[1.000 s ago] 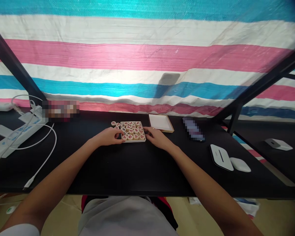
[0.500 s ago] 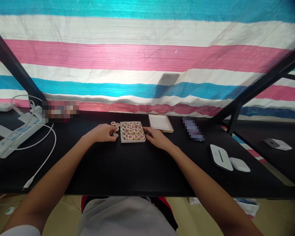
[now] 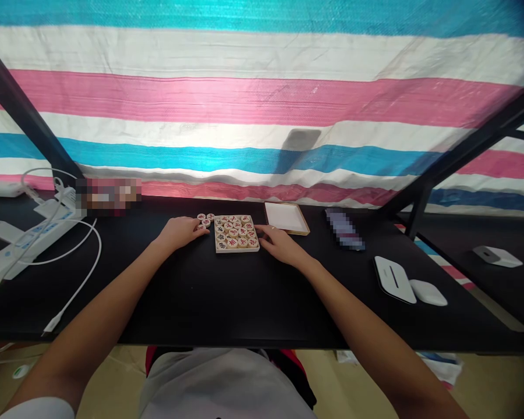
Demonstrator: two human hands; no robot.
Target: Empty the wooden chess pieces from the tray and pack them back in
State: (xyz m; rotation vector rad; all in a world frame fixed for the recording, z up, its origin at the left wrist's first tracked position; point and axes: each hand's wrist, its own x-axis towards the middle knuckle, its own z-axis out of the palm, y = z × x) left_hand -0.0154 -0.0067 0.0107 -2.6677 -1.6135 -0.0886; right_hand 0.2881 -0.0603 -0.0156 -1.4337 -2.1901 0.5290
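Open box [image 3: 238, 251] sits mid-surface [image 3: 227, 302], between the two hands, packed with round marked pieces [image 3: 233, 232]. Left column shows black characters, the rest mostly red; that column looks lower, though depth is hard to judge. Outside the box: small cluster of loose pieces [image 3: 201, 217], at least four visible, just off its left side. So most pieces lie inside, a few out; lid [image 3: 285, 217] is off, lying behind and to the right. Left hand [image 3: 180, 234] is at the cluster, fingers curled, touching or nearly so; cannot tell if a piece is pinched. Right hand [image 3: 281, 244] is loosely spread, fingertips against the box's right edge, grasping nothing visible.
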